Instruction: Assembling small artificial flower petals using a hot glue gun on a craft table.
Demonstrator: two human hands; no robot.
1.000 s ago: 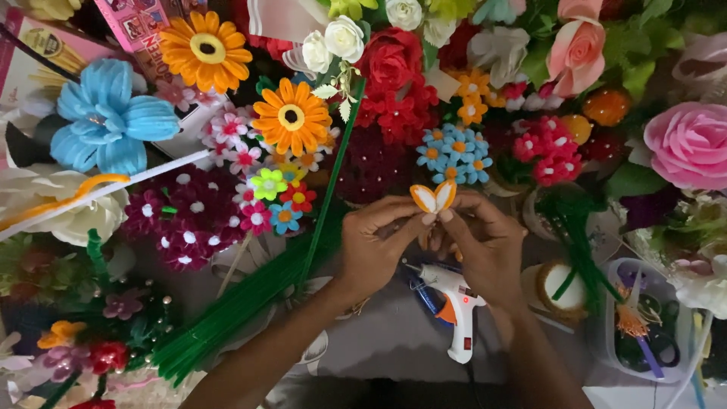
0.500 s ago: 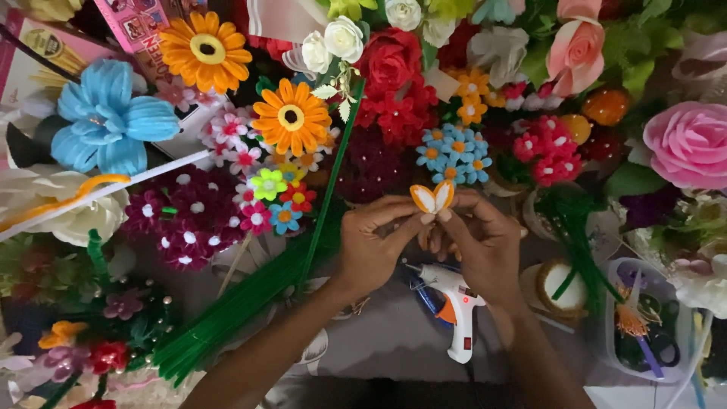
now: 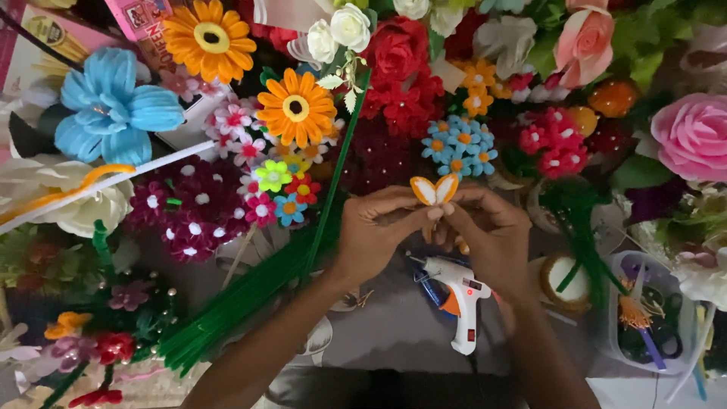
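My left hand and my right hand meet at the fingertips in the middle of the view. Together they pinch a small craft piece with two white petals edged in orange, shaped like a butterfly or an opening bud. It stands upright above my fingers. Directly below my hands a white glue gun with an orange trigger lies on the grey surface.
Handmade pipe-cleaner flowers surround my hands: a blue flower, orange daisies, red roses, a pink rose. A bundle of green stems lies at the left. A clear tub of supplies sits at the right.
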